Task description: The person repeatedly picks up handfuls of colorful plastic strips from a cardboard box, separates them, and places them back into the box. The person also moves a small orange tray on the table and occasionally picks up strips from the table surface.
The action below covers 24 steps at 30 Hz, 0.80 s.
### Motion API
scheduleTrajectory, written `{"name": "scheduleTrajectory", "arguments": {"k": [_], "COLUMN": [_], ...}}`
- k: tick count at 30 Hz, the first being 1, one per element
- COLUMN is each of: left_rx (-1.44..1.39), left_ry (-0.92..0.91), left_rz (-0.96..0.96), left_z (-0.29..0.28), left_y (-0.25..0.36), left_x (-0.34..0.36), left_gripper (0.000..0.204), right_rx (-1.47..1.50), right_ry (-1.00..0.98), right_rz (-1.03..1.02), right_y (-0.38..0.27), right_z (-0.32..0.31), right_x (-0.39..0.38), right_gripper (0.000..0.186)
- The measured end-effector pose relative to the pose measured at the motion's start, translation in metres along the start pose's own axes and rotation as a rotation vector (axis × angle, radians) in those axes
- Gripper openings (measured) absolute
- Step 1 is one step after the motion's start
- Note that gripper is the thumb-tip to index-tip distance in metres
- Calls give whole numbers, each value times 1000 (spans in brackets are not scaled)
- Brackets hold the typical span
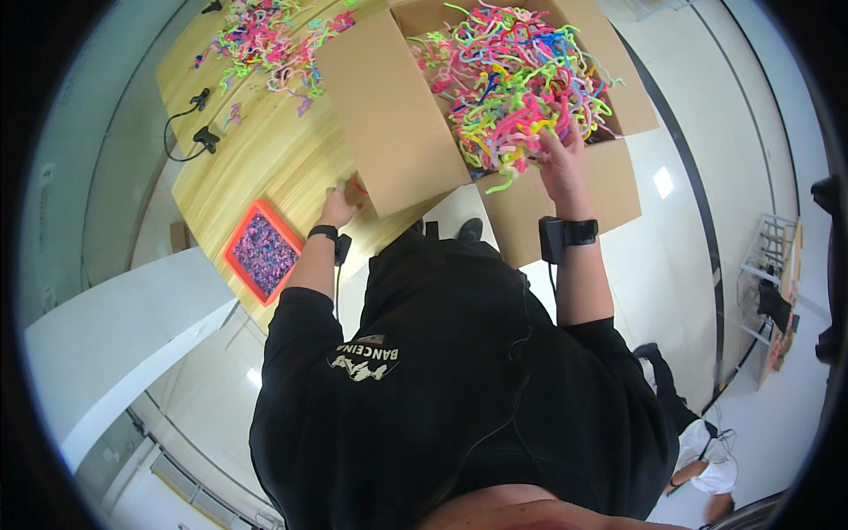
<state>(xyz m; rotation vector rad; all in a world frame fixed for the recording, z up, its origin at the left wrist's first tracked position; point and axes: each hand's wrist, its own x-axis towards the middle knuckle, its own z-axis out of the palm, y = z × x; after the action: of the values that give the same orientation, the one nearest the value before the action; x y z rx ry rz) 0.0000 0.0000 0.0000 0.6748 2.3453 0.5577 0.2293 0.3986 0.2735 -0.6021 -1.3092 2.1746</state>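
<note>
One cardboard flap (387, 119) borders left fingers (351, 210).

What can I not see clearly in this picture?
In the head view:
Cardboard box: bottom hidden by fuzzy strands; far end cut off by the upper edge.
Right hand: fingertips partly hidden among strands.
Red item near left hand: too small to identify.
Orange tray: single pieces too small to distinguish.

My left hand (336, 208) has open room forward across the pale yellow wooden table (265, 155), between the shallow orange-red rectangular tray (283, 226) and the broad brown cardboard left flap (389, 115), which blocks it rightward. My right hand (561, 159) enters over the near flap (565, 208); tangled multicoloured fuzzy stems (521, 88) crowd the way ahead.
</note>
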Motion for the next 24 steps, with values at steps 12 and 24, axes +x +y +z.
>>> {"name": "scheduleTrajectory", "arguments": {"k": [12, 24], "left_rx": [-15, -580], "left_ry": [343, 721], "left_rz": [145, 168], "left_z": [11, -152], "left_y": [10, 51], "left_x": [18, -20], "left_gripper": [21, 24], "right_rx": [-151, 93], "right_ry": [170, 57], "right_rz": [77, 11], "right_y": [14, -26], "right_z": [43, 14], "right_x": [-19, -2], "right_gripper": [44, 48]}}
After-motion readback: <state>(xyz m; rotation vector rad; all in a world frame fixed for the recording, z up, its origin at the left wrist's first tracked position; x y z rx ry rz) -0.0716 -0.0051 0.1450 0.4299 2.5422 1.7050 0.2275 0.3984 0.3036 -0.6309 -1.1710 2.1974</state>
